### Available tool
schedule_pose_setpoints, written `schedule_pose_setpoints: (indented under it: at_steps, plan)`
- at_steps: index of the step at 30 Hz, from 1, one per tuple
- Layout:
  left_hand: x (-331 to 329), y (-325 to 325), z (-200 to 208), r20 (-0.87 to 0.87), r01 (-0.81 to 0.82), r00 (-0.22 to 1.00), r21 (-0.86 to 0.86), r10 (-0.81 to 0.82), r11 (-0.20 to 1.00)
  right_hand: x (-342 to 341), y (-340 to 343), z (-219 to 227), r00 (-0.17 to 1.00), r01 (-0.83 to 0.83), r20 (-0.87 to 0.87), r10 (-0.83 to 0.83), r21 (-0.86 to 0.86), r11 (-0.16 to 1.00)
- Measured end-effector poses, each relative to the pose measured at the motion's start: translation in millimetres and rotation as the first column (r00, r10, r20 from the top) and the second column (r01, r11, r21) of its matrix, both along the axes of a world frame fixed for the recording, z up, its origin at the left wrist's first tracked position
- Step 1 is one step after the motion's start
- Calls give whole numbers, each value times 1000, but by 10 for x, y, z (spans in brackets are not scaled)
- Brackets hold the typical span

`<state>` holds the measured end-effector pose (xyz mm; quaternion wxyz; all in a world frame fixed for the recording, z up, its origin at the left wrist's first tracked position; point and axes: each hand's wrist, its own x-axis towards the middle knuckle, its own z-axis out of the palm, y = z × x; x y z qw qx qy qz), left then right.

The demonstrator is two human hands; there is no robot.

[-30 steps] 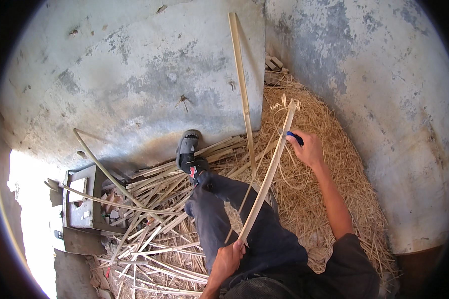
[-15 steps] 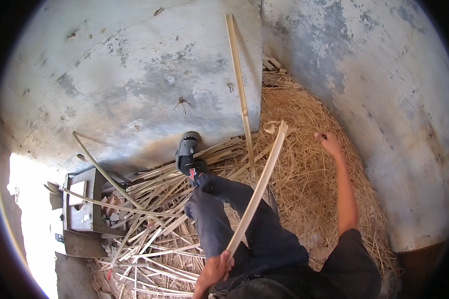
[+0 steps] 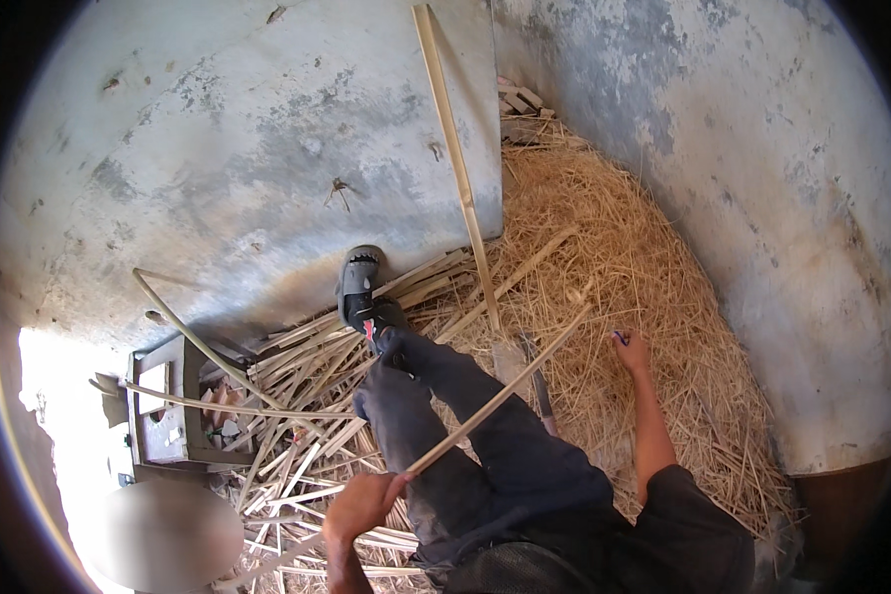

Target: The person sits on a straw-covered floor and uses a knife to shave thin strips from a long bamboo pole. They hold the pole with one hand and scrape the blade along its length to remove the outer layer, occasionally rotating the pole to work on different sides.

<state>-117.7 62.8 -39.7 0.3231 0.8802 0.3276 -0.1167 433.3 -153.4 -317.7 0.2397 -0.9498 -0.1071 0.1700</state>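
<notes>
My left hand (image 3: 363, 503) is closed round a long, pale bamboo strip (image 3: 500, 398). The strip slants up to the right across my thighs, its far end over the straw-like shavings. A pale length also shows below the hand; whether it is the same strip I cannot tell. To the right of the strip's far end, my right hand (image 3: 634, 351) is closed, apart from the strip. A small dark-blue bit shows at its fingers, too small to name. Beside my right leg is a dark, narrow tool (image 3: 542, 394), partly hidden by leg and strip.
Shavings (image 3: 653, 267) are heaped in the wall corner. Many loose strips (image 3: 307, 366) lie under and left of my legs. A tall strip (image 3: 453, 148) leans on the pale wall (image 3: 247, 129). A grey wooden box (image 3: 163, 436) stands left, above a blurred oval patch.
The strip has swung lower and flatter, and now shows narrower. My left hand has moved up and left, my right hand down and slightly left. The blurred patch has appeared at lower left.
</notes>
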Motion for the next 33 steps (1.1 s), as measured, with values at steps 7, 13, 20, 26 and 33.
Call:
schedule_pose_setpoints:
  at_steps: [7,13,20,26,33]
  plan:
    - [-80,452,561,-135,138,985,229,-109,964,-211,-469,-160,902,61,-429,39,217,974]
    - [342,665,1220,-427,264,899,346,-99,900,-250,-1169,-597,606,10,-773,190,246,969]
    - [665,1128,1176,-392,201,919,392,-34,898,-274,-1774,-1493,739,-383,-648,186,-177,907]
    - [1192,1265,1067,-513,136,858,212,-8,968,-1371,-1046,-1088,958,-277,-111,265,-596,754]
    - [1753,1286,739,-642,267,755,116,-132,957,-1771,-211,-768,945,-327,-78,318,-187,926]
